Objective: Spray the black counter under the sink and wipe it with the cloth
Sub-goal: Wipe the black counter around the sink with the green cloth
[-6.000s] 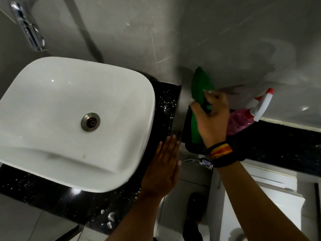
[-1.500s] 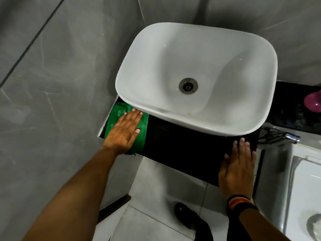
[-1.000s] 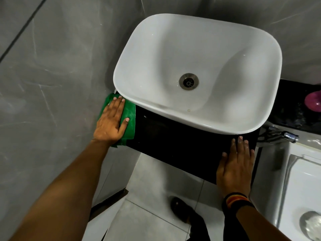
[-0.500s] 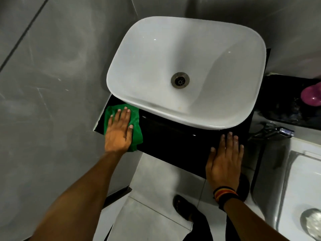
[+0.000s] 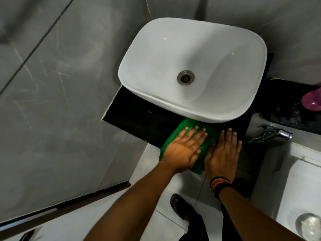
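Grey tiled walls (image 5: 57, 87) on 2 sides, white floor tiles (image 5: 149, 228) below, seen from above. White basin (image 5: 156, 54) seated on black counter (image 5: 137, 119), overhanging its front strip.

Left hand (image 5: 184, 150) palm-down on green cloth (image 5: 207, 145), fingers straight and slightly spread, tips pointing toward basin, nothing gripped, cloth simply pressed flat against counter toward its right end. Left forearm running down and left, out of view at bottom edge.

Right hand (image 5: 223, 153) flat on counter just beside cloth, fingers extended and close together, thumb at cloth's right edge, nothing held. Striped wristband (image 5: 219, 184) around right wrist, forearm leaving frame at lower right.

Cloth partly covered by left hand; far edge tucked under basin rim, near corner hanging past counter's front edge. Back of counter hidden beneath basin. Pink object (image 5: 311, 102) on dark ledge at right, cropped by frame edge, shape too blurred to identify. Chrome fitting (image 5: 278, 133) below that ledge, hard to make out. Sandalled foot (image 5: 180, 206) on floor between arms, leg cropped at bottom.
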Tool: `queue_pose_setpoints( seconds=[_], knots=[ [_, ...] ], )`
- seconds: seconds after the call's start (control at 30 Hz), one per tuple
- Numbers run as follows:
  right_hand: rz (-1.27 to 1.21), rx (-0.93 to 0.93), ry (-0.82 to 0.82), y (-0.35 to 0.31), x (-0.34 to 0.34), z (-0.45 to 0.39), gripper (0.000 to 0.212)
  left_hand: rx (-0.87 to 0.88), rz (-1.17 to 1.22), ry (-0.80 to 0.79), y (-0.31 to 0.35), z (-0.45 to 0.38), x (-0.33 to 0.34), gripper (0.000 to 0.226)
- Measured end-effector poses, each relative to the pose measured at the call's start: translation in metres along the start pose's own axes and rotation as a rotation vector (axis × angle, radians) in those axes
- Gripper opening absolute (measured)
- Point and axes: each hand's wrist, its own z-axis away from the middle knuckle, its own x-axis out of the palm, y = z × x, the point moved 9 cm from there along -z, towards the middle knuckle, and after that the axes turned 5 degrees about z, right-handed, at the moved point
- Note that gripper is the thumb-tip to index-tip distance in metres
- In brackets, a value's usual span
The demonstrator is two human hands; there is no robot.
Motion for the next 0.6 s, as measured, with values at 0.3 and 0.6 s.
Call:
queue_pose_setpoints(
  seconds=[0.3, 0.6],
  knots=[
    [-0.004, 0.000, 0.010, -0.003, -0.003, -0.001, 0.058, 0.112, 0.232, 0.068, -0.026, 0.007, -0.041, 0.058],
    [0.010, 0.009, 0.028, 0.000, -0.001, -0.002, 0.057, -0.176, 0.219, 0.179, -0.127, 0.028, -0.048, 0.056]
  ],
)
